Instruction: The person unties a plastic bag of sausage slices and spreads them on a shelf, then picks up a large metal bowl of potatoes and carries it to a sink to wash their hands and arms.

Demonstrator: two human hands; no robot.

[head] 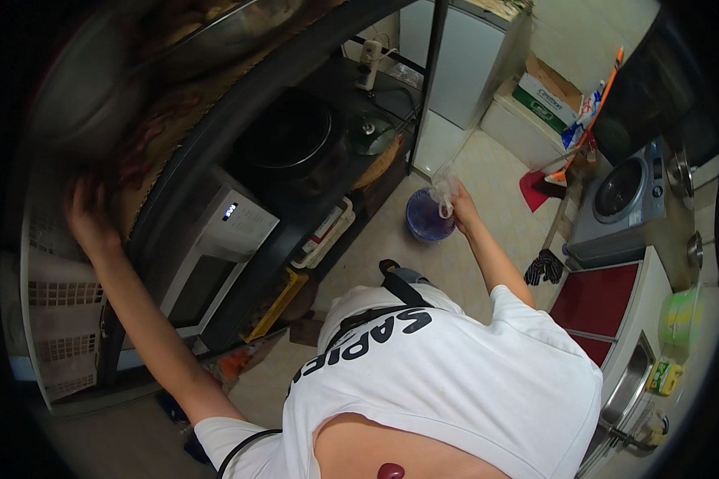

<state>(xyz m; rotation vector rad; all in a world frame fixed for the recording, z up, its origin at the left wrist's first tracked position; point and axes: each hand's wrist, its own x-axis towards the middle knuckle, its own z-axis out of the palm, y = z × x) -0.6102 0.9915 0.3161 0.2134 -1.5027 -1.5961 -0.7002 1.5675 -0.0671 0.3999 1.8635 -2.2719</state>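
Observation:
My right hand [464, 209] grips a crumpled clear plastic bag [444, 193] above a purple bucket-shaped bin [426, 223] on the floor. My left hand [93, 218] reaches up to the edge of a dark shelf rack, beside a cardboard sheet [147, 206] on its upper shelf. Dark reddish pieces [150, 141], blurred, lie on that cardboard close to my left fingers. Shadow and blur hide whether those fingers hold anything.
Lower on the rack are a white microwave oven [215, 257], a black round pot or cooker [287, 129] and a glass lid [370, 130]. White baskets [66, 293] stand at the left. A red dustpan [534, 190], washing machine [620, 191] and sink [629, 383] are on the right.

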